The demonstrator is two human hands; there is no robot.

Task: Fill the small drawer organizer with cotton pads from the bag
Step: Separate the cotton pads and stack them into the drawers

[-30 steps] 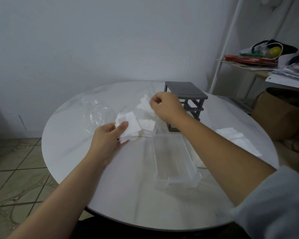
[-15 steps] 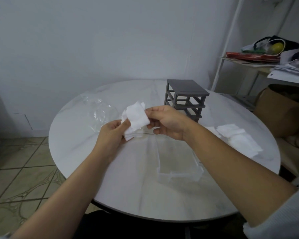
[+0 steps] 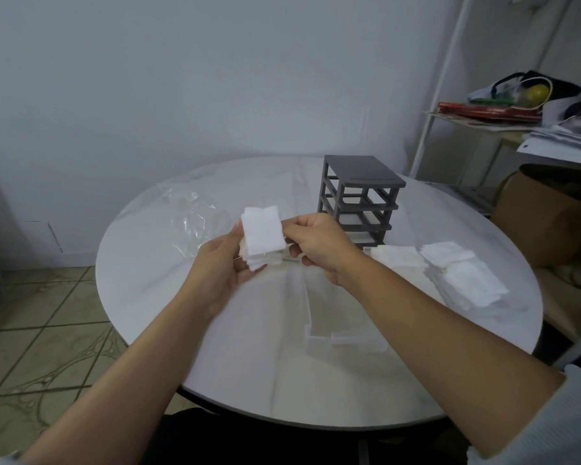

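One view, head camera. Two hands are meeting at frame centre above the round white table point(image 3: 168, 330).

- Left hand point(image 3: 222, 266): fingers are curling round the lower left of a stack of cotton pads point(image 3: 262, 239), cupping it from beneath.
- Right hand point(image 3: 319, 246): thumb and forefinger are pinching the stack's right edge, and the other fingers are curling loosely below.
- Stack: it is being held upright in the air, over the far end of the clear drawer point(image 3: 346, 342), which is lying on the table just below centre.
- Grey organizer frame point(image 3: 359, 199): standing behind the right hand.
- Crumpled clear bag point(image 3: 192, 223): lying left of centre.
- Loose pads point(image 3: 457, 276): spreading in piles right of centre.

Handling note, as a judgement: the hands appear to be squaring the stack before it goes into the drawer. The lower edges are fanning, so levelling them and lowering the stack with both hands supporting it should be stopping the soft pads from splaying or catching on a drawer wall.

Not legible: the drawer's transparent walls are fading into the tabletop and the right forearm is covering much of it, so its contents cannot be told. The bag's contents are likewise unclear. The right hand is partly hiding the frame's lower tiers.
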